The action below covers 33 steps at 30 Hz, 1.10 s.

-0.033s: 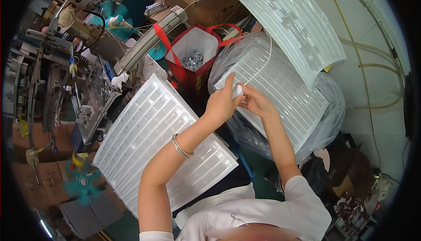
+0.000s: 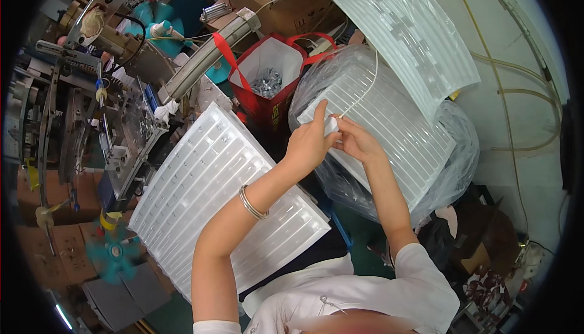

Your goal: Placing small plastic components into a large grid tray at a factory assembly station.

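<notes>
Both hands unchanged: left hand point(image 2: 310, 142) and right hand point(image 2: 359, 142) pinch what appears a small white piece point(image 2: 331, 126) over bagged trays point(image 2: 395, 133).

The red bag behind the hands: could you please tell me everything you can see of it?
The red bag stands upright and open between the ribbed white tray and the plastic-wrapped stack of trays. Its outside is red, its inside white, and it looks like thin woven or paper material. Two red strap handles rise from the rim. Small shiny metal parts lie heaped at the bottom. Neither hand touches it.
</notes>
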### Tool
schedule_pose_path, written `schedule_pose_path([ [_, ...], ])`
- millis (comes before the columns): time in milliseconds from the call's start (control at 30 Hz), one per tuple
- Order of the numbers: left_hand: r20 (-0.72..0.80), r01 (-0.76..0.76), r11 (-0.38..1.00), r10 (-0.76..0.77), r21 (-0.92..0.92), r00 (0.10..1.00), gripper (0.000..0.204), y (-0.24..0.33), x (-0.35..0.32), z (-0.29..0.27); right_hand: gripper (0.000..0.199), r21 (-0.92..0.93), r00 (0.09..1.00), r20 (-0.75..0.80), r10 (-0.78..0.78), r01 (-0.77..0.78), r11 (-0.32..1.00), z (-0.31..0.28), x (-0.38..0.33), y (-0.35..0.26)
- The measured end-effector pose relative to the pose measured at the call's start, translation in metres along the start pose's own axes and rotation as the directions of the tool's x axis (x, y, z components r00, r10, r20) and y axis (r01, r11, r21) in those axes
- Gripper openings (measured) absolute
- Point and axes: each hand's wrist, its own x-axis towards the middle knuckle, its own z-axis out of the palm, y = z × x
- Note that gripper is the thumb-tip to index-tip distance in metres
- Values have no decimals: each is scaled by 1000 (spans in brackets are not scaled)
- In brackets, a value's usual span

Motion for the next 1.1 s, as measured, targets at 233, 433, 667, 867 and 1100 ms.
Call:
schedule_pose_path([
  [233,-177,-7,993,28,116,984,80,19,-2,-19,32,317,995,-75,-61,82,945,-47,32,-21],
  [433,-161,-135,991,134,6,978,72,-7,-47,-58,34,592,864,-489,-121,430,682,-142,76,-62],
  [667,-75,131,966,-151,-222,986,60,-18,-123,-98,35,793,860,-485,-161,510,333,-138,72,-91],
  [867,-193,207,925,-277,-318,941,50,-21,-173,-116,34,713,833,-535,-140,535,454,-142,40,-73],
  [1100,-277,245,780,-468,-575,839,45,-41,-207,-121,39,672,733,-666,-140,671,315,-165,89,-135],
])
